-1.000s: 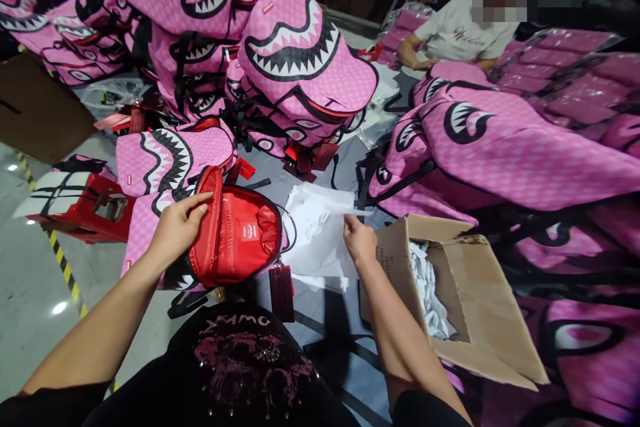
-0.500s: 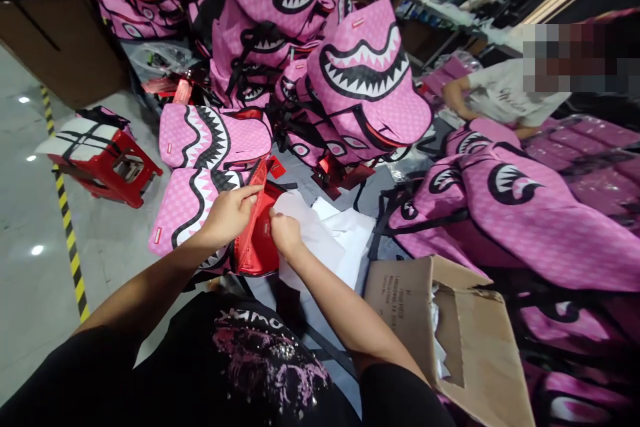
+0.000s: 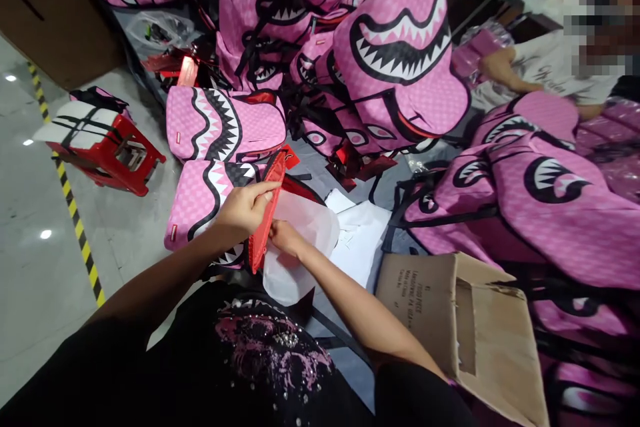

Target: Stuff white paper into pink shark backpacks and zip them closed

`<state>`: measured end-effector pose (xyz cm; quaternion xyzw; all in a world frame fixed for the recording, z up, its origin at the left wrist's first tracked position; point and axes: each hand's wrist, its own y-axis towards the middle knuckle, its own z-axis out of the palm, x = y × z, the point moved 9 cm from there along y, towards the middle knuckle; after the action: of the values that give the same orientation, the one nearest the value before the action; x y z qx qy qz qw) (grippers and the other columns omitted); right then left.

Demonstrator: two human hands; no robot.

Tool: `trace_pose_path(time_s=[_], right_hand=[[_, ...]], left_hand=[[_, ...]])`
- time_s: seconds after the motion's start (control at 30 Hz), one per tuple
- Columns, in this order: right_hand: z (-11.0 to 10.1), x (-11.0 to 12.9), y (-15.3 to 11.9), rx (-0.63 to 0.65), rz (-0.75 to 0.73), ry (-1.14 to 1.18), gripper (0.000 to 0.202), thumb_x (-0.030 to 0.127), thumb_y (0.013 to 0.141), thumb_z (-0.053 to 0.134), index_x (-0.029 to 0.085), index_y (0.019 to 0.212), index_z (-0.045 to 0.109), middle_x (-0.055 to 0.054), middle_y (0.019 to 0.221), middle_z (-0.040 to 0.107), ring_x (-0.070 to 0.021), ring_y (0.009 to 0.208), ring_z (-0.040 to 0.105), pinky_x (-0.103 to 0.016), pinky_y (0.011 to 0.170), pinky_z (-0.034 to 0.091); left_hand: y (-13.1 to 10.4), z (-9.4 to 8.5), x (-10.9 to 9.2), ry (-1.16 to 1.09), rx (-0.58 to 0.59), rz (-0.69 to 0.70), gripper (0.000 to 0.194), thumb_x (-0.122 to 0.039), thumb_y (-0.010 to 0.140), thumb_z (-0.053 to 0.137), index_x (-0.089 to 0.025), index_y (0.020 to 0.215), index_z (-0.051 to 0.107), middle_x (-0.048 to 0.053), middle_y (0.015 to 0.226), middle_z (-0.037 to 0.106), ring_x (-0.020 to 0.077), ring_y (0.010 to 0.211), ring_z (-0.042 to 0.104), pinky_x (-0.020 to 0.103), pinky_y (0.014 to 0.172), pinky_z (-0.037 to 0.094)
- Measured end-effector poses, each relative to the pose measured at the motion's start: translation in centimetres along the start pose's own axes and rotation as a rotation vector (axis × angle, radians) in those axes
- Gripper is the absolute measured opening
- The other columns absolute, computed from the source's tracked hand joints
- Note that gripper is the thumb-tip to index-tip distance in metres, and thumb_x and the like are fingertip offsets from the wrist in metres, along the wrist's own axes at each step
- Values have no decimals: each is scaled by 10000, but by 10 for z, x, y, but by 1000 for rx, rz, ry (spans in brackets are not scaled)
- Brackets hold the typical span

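Note:
In the head view a pink backpack (image 3: pixel 193 203) with a shark-mouth print lies unzipped before me, its red-lined flap (image 3: pixel 266 230) lifted. My left hand (image 3: pixel 249 208) pinches the edge of that flap from the left. At the bag's opening, my right hand (image 3: pixel 286 238) has its fingers closed on a translucent white plastic sheet (image 3: pixel 313 219) with rounded corners. The sheet covers most of the red interior and sticks out to the right. My right fingertips are partly hidden beside the flap.
Another pink backpack (image 3: pixel 225 121) lies just beyond. White sheets (image 3: pixel 360 233) lie at right, near an open cardboard box (image 3: pixel 425 307). More backpacks (image 3: pixel 405 47) are piled behind. A red stool (image 3: pixel 107 153) stands left; a co-worker's arm (image 3: pixel 500 70) shows at upper right.
My right hand has brought the translucent sheet left over the bag's red interior, which showed bare before. My left hand still holds the flap. The view has shifted slightly.

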<state>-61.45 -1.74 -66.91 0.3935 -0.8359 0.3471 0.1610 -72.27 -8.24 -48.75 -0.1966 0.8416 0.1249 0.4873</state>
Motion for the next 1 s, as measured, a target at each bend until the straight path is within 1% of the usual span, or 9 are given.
trace_pose_path(time_s=[0.13, 0.2, 0.3, 0.37, 0.43, 0.57, 0.63, 0.83, 1.0], right_hand=[[-11, -37, -15, -52, 198, 306, 425, 100, 975, 294, 122, 1252, 616, -109, 991, 750, -160, 763, 732, -273, 695, 579], [-7, -43, -19, -176, 293, 271, 455, 99, 975, 259, 95, 1292, 585, -168, 1137, 717, -195, 940, 728, -340, 822, 585], [15, -27, -15, -318, 296, 128, 497, 189, 972, 410, 58, 1448, 456, -252, 1520, 426, -307, 1414, 423, -494, 1154, 355], [36, -19, -9, -283, 277, -60, 627, 273, 958, 496, 33, 1521, 357, -261, 1619, 207, -372, 1515, 178, -568, 1215, 177], [56, -18, -1, -162, 162, -280, 724, 357, 951, 531, 41, 1558, 294, -241, 1640, 105, -384, 1527, 81, -582, 1222, 121], [66, -35, -7, -26, -279, -543, 913, 574, 860, 637, 101, 1567, 306, -199, 1647, 114, -350, 1535, 77, -532, 1242, 91], [57, -51, -12, -22, -372, -590, 994, 644, 808, 668, 100, 1562, 318, -210, 1642, 137, -354, 1534, 87, -534, 1243, 81], [28, -70, 12, -126, -141, -531, 991, 726, 917, 407, 29, 1586, 188, -233, 1643, 34, -374, 1529, -12, -548, 1235, 122], [40, -74, 33, -80, -117, -485, 863, 579, 993, 377, -47, 1560, 198, -275, 1623, 83, -348, 1532, 23, -521, 1239, 160]], left_hand=[[2, -2, 5, -24, 36, 5, 378, -282, 952, 476, -210, 1244, 706, 15, 856, 764, 147, 665, 663, 284, 727, 558], [4, -3, 4, -31, 34, 20, 369, -276, 945, 482, -219, 1227, 713, 16, 903, 770, 163, 762, 695, 291, 784, 569], [6, -5, 2, -45, 29, 39, 360, -256, 934, 483, -218, 1199, 724, 18, 923, 772, 192, 971, 709, 317, 914, 560], [7, -6, 4, -52, 34, 30, 364, -256, 937, 478, -209, 1203, 723, 19, 914, 773, 198, 1022, 703, 331, 954, 551], [7, -7, 6, -50, 41, 17, 365, -265, 944, 477, -204, 1209, 720, 25, 977, 776, 199, 1051, 697, 338, 985, 540], [7, -12, 13, -23, 40, -7, 354, -259, 939, 490, -205, 1199, 725, 27, 1151, 750, 191, 1042, 699, 339, 1018, 526], [7, -14, 16, -18, 30, -11, 352, -252, 934, 489, -208, 1186, 731, 23, 1162, 747, 186, 1025, 703, 331, 1010, 531], [7, -15, 21, -30, 42, 15, 359, -263, 937, 472, -219, 1177, 736, 19, 1174, 743, 188, 1059, 697, 333, 1022, 527], [6, -12, 22, -30, 52, 53, 366, -273, 955, 458, -227, 1200, 727, 20, 1187, 738, 185, 1064, 697, 325, 1013, 528]])
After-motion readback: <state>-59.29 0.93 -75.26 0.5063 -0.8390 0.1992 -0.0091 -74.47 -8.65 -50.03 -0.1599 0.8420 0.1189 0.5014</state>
